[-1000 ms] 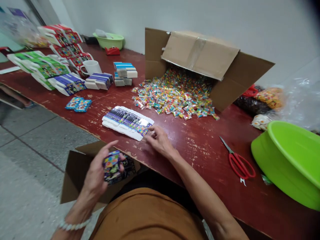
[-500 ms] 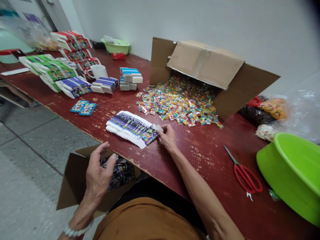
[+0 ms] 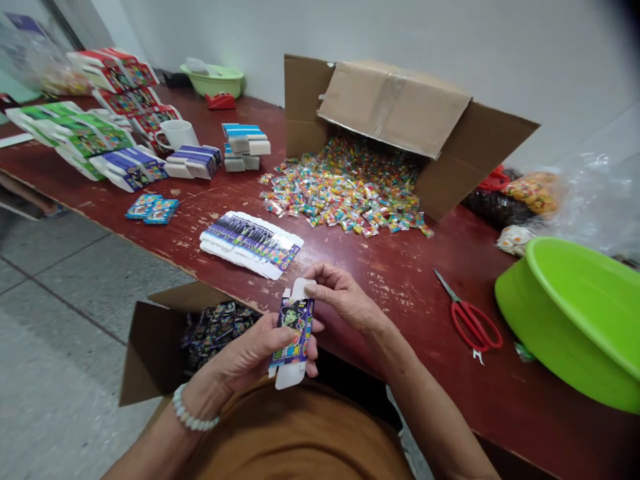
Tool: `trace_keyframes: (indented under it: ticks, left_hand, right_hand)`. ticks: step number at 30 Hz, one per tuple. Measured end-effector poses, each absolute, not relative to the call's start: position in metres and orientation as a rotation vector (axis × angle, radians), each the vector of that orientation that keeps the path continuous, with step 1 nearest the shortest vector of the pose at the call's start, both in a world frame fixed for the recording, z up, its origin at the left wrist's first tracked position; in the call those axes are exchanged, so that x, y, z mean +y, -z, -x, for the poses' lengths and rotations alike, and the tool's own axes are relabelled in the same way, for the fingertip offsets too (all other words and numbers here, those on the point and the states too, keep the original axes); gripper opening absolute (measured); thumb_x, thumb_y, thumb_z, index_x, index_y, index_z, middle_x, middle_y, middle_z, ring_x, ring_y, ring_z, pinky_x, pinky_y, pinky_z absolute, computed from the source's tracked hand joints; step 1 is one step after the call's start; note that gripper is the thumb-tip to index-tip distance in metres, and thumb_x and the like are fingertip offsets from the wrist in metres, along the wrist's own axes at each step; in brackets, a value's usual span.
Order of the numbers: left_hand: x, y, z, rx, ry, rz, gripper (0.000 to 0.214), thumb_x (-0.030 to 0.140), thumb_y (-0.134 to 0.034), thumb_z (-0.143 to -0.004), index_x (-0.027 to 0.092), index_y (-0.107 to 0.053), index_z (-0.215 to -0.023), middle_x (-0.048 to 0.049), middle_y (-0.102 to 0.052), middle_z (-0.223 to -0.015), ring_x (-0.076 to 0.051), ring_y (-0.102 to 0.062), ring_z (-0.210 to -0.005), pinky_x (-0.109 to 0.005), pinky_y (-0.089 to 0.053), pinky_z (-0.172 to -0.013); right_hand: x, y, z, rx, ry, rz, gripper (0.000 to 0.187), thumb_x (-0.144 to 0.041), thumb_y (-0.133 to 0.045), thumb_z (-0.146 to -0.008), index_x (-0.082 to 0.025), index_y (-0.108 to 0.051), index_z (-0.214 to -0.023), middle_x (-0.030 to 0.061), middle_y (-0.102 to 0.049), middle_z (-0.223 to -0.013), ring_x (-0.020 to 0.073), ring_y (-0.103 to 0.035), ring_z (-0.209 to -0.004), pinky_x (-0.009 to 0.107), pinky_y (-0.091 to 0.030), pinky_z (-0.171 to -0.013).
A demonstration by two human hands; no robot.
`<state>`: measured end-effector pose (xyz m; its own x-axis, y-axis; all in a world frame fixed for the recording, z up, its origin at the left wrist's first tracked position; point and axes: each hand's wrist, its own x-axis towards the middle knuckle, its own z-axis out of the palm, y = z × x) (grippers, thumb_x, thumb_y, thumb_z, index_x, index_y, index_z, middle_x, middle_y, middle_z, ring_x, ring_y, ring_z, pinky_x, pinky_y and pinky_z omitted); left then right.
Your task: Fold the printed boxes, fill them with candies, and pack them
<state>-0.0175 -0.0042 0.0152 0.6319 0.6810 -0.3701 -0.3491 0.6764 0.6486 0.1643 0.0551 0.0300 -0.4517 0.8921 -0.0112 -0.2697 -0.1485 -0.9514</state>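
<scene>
Thin purple card: your carton [image 3: 295,313], lower centre of the frame, should feel light and crease easily, so take its long edges; the fingers of your left hand [image 3: 253,350] close round them, those of your right hand [image 3: 345,297] pinch its white end flap [image 3: 301,288], beside a scuffed red counter [image 3: 400,280] against a pale wall [image 3: 500,60]

Over my remote feed I record a thin, printed card carton [image 3: 299,321], glossy clear-film candy wrappers [image 3: 340,193], a matt cardboard box [image 3: 415,120], a smooth plastic basin [image 3: 560,327], metal scissor blades [image 3: 447,285] and a bench [image 3: 407,293] with worn, chipped red paint.
</scene>
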Motion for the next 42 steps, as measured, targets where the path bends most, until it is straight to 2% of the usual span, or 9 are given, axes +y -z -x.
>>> trace_keyframes:
  ticks: [12, 18, 20, 23, 25, 28, 32, 37, 42]
  left_hand:
    - [-0.006, -0.027, 0.014, 0.846, -0.678, -0.734, 0.043, 0.043, -0.093, -0.059, 0.012, -0.074, -0.083, -0.0084, -0.076, -0.072, -0.019, -0.072, -0.058, -0.025, -0.057, -0.055]
    - [-0.008, -0.03, 0.01, 0.969, -0.826, -0.776, 0.029, 0.037, -0.087, -0.071, 0.015, -0.071, -0.082, -0.0034, -0.073, -0.065, -0.016, -0.068, -0.055, -0.026, -0.056, -0.055]
    - [-0.007, -0.028, 0.009, 0.995, -0.836, -0.79, 0.029, 0.038, -0.086, -0.072, 0.015, -0.07, -0.081, -0.0035, -0.073, -0.066, -0.016, -0.067, -0.056, -0.026, -0.056, -0.056]
    - [-0.003, -0.02, 0.007, 1.057, -0.851, -0.835, 0.032, 0.042, -0.083, -0.074, 0.015, -0.07, -0.085, -0.0056, -0.075, -0.073, -0.018, -0.069, -0.062, -0.027, -0.055, -0.06]
    - [-0.002, -0.015, 0.007, 1.12, -0.939, -0.935, 0.035, 0.039, -0.084, -0.073, 0.016, -0.07, -0.095, -0.0067, -0.077, -0.087, -0.02, -0.072, -0.078, -0.027, -0.057, -0.07]
    - [-0.006, -0.011, 0.005, 1.156, -1.124, -1.031, 0.056, 0.031, -0.085, -0.072, 0.023, -0.057, -0.12, -0.005, -0.075, -0.103, -0.022, -0.073, -0.093, -0.03, -0.058, -0.081]
    - [-0.016, -0.014, -0.001, 1.205, -1.238, -1.024, 0.077, 0.028, -0.083, -0.073, 0.029, -0.041, -0.137, -0.0017, -0.073, -0.098, -0.019, -0.073, -0.08, -0.03, -0.059, -0.076]
    - [-0.018, -0.02, -0.004, 1.226, -1.271, -0.946, 0.056, 0.028, -0.083, -0.072, 0.024, -0.06, -0.123, -0.0069, -0.072, -0.113, -0.022, -0.068, -0.099, -0.026, -0.056, -0.08]
    - [-0.011, -0.021, 0.004, 1.166, -1.161, -0.95, 0.037, 0.038, -0.082, -0.075, 0.021, -0.067, -0.105, -0.0043, -0.074, -0.097, -0.02, -0.068, -0.087, -0.025, -0.056, -0.074]
  right_hand:
    - [0.04, -0.033, -0.17, -1.275, -1.589, 0.801, 0.041, -0.045, -0.077, -0.08, -0.025, -0.06, -0.112, 0.0009, -0.066, -0.094, 0.0156, -0.061, -0.084, 0.03, -0.051, -0.079]
    - [0.027, -0.032, -0.173, -1.554, -1.259, 0.955, 0.055, -0.031, -0.085, -0.071, -0.028, -0.062, -0.121, 0.005, -0.058, -0.126, 0.017, -0.058, -0.099, 0.031, -0.051, -0.084]
    - [0.025, -0.026, -0.165, -1.395, -1.468, 0.942, 0.058, -0.035, -0.084, -0.073, -0.027, -0.059, -0.124, 0.005, -0.064, -0.118, 0.0159, -0.062, -0.089, 0.029, -0.053, -0.074]
    - [0.025, -0.015, -0.153, -1.1, -1.7, 0.922, 0.036, -0.045, -0.08, -0.076, -0.02, -0.065, -0.098, 0.0018, -0.071, -0.084, 0.0135, -0.062, -0.064, 0.027, -0.052, -0.058]
    - [0.025, -0.01, -0.149, -1.035, -1.617, 0.964, 0.033, -0.046, -0.08, -0.076, -0.018, -0.065, -0.084, 0.0021, -0.071, -0.078, 0.0134, -0.062, -0.061, 0.027, -0.053, -0.06]
    - [0.026, -0.008, -0.15, -1.074, -1.435, 1.06, 0.037, -0.039, -0.082, -0.075, -0.019, -0.066, -0.101, 0.0003, -0.071, -0.078, 0.0135, -0.063, -0.065, 0.027, -0.053, -0.066]
    - [0.025, -0.004, -0.15, -1.039, -1.377, 1.079, 0.051, -0.034, -0.085, -0.071, -0.024, -0.057, -0.113, -0.0045, -0.068, -0.077, 0.0128, -0.063, -0.065, 0.025, -0.051, -0.065]
    - [0.018, 0.003, -0.144, -1.063, -1.366, 0.954, 0.023, -0.037, -0.075, -0.082, -0.022, -0.064, -0.095, 0.0005, -0.07, -0.089, 0.0138, -0.063, -0.078, 0.025, -0.05, -0.072]
    - [0.021, 0.004, -0.15, -1.128, -1.465, 0.964, 0.025, -0.043, -0.076, -0.081, -0.021, -0.067, -0.089, -0.0008, -0.068, -0.081, 0.0129, -0.06, -0.072, 0.025, -0.049, -0.069]
